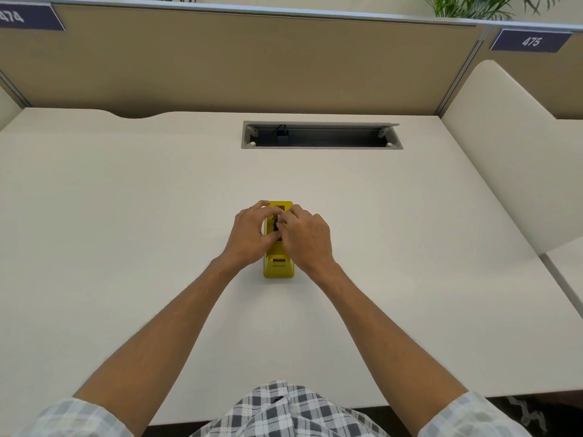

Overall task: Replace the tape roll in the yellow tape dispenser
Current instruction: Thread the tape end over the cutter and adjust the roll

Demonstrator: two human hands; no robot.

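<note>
Plaid sleeves point(72, 414) nearest, both hands, left hand point(249, 233) and right hand point(304, 234), were pinching the roll in the weighty-looking, rigid yellow dispenser point(279, 263).

Bright, even overhead light; soft faint shadows on the tabletop point(126, 216). Wide-angle bending curves the far partition point(220, 64); corners slightly blurred.
</note>
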